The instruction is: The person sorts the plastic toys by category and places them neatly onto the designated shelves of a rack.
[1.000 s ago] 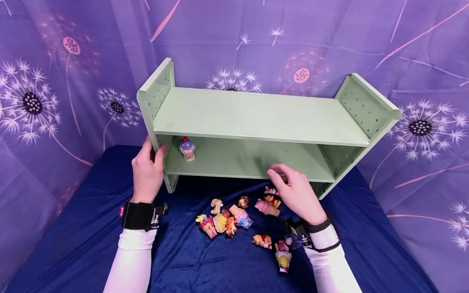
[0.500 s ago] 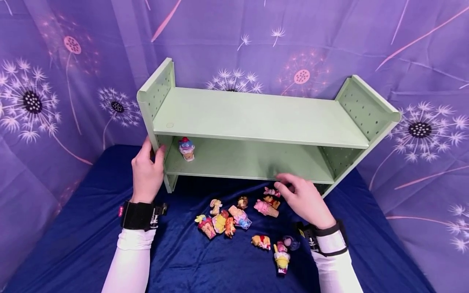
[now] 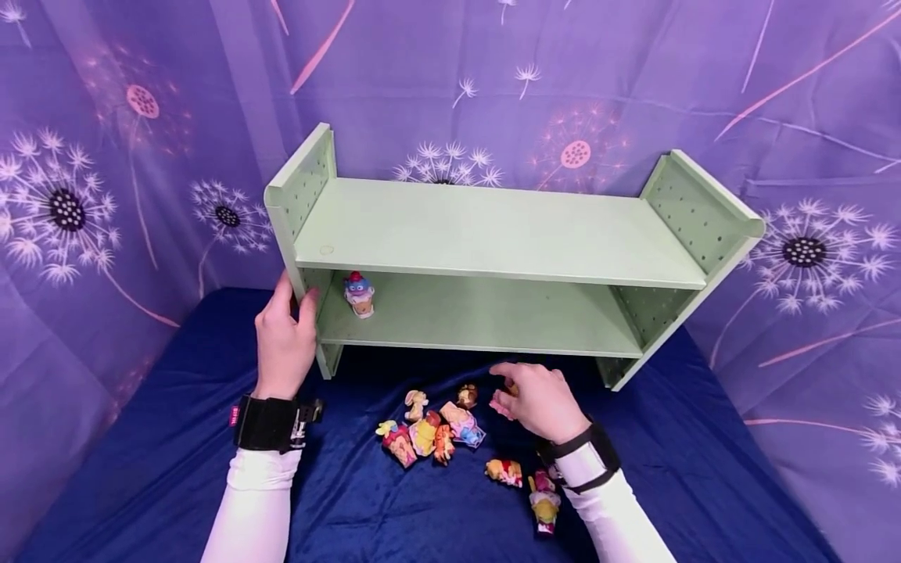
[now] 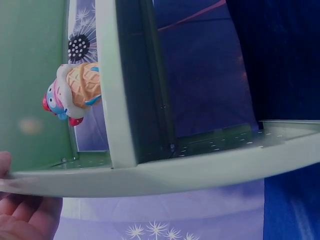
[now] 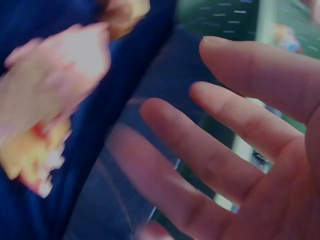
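My left hand [image 3: 285,340] grips the left upright of a pale green two-tier shelf [image 3: 493,234], thumb at its front edge and fingers behind. A blue-headed ice-cream-cone figurine [image 3: 360,295] stands on the lower tier beside that upright; the left wrist view shows its waffle cone [image 4: 84,85]. My right hand [image 3: 538,399] hovers in front of the shelf with spread fingers and holds nothing. Partly hidden beneath it is a pink ice-cream-cone figurine [image 3: 503,403]. The right wrist view shows this pink figurine [image 5: 60,70] blurred, with a yellow-and-red figurine [image 5: 37,155] touching it, both apart from the fingers.
Several small figurines lie clustered on the dark blue cloth [image 3: 394,516], among them a cream rabbit [image 3: 415,404] and an orange one [image 3: 443,444]. Nearer me lie a yellow-and-red bear [image 3: 504,471] and a yellow ice-cream figurine [image 3: 545,508]. A purple dandelion curtain [image 3: 450,78] hangs behind.
My right hand has first drawn slightly right, then come left and down from the lower tier's edge to above the pink figurine. My left hand keeps its grip on the upright.
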A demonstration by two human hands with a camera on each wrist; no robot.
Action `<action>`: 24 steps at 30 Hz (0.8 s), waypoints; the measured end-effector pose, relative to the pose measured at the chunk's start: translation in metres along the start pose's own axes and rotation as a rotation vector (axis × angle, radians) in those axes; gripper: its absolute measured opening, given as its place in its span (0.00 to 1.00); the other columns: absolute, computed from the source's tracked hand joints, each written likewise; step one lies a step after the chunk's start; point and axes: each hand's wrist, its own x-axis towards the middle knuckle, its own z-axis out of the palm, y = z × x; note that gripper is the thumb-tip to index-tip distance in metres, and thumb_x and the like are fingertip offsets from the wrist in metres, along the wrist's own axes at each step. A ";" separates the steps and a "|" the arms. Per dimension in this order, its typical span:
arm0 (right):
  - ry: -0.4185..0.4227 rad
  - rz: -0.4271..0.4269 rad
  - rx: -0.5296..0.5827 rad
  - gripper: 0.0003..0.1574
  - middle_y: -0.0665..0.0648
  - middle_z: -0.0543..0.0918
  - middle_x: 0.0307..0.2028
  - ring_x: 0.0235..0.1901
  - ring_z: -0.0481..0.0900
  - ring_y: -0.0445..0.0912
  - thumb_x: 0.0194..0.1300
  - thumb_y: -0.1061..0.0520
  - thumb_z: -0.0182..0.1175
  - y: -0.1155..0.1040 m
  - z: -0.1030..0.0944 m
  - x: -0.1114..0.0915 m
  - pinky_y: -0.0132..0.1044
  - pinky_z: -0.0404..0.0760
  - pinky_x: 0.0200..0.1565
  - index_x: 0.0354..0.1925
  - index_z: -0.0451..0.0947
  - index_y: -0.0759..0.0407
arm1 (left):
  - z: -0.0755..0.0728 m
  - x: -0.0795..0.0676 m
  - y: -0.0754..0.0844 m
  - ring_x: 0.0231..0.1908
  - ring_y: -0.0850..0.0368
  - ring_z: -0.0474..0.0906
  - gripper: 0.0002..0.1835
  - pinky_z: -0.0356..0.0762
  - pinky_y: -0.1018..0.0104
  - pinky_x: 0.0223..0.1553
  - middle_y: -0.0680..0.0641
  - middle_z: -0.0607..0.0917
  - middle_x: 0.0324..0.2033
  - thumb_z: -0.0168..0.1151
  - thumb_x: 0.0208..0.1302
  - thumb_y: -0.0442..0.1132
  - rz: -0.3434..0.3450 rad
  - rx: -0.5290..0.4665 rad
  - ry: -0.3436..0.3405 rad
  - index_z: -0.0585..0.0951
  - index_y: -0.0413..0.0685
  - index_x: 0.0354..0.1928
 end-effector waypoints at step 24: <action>-0.121 -0.087 -0.053 0.21 0.44 0.67 0.22 0.25 0.70 0.41 0.39 0.65 0.69 0.003 0.035 0.002 0.38 0.71 0.28 0.21 0.66 0.48 | -0.003 -0.001 0.000 0.54 0.48 0.76 0.24 0.70 0.52 0.54 0.45 0.78 0.56 0.57 0.73 0.37 -0.001 -0.005 -0.014 0.71 0.54 0.69</action>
